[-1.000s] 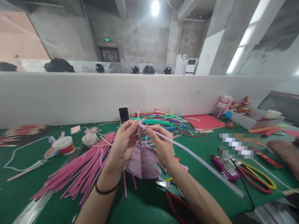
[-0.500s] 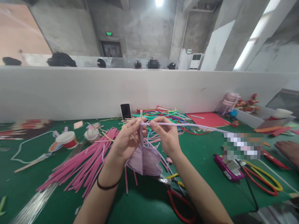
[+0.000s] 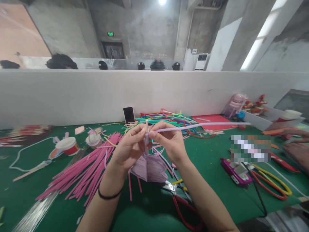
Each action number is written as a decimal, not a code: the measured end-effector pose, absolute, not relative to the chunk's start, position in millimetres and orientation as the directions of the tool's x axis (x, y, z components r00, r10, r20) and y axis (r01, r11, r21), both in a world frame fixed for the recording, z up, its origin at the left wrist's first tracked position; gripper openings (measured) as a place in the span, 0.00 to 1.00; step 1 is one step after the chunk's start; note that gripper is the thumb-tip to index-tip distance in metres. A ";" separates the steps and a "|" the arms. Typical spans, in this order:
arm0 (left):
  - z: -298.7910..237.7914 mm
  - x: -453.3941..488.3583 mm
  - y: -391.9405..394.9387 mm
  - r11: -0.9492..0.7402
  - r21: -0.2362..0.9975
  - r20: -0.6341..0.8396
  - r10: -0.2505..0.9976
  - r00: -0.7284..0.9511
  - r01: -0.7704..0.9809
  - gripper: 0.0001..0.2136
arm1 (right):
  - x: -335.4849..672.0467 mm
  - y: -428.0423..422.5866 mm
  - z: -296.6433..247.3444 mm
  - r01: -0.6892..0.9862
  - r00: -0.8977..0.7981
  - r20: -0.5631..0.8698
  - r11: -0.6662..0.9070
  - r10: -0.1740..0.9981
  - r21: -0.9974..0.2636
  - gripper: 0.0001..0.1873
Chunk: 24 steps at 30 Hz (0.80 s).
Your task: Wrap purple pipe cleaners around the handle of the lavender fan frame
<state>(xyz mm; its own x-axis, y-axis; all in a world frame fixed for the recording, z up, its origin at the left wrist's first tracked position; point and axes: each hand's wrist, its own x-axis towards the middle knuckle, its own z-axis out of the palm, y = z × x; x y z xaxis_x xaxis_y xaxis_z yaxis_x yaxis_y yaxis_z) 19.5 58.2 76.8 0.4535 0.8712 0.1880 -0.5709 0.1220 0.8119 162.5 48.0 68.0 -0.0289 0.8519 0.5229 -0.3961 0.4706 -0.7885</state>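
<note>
Hands [image 3: 131, 145] at lilac-wrapped wooden stick [image 3: 147, 132]

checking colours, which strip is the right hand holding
The long pale lilac strip, pinched in the right hand with its free end pointing rightward. The brighter pink strips and the mixed-colour pile lie on the table.

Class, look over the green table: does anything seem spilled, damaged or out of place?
Nothing looks clearly spilled or damaged. Untidiest is the tangle of coloured strips beyond the left hand and right hand, crossing at odd angles; pink strips fan loosely at left. A pixelated patch at right hides what lies there.
</note>
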 end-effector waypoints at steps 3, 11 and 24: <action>74.1 16.9 58.3 0.177 0.805 0.175 0.841 0.512 -0.566 0.13 | 164.3 45.8 69.5 -0.403 -0.046 0.490 0.433 0.870 -0.806 0.13; 76.5 19.5 51.9 0.300 0.832 0.095 0.753 0.651 -0.468 0.19 | 169.8 33.5 73.6 -0.404 -0.234 0.508 0.392 0.829 -0.826 0.11; 76.3 26.1 48.7 0.186 0.877 0.138 0.786 0.603 -0.443 0.23 | 171.2 35.0 68.3 -0.456 -0.265 0.449 0.299 0.853 -0.838 0.09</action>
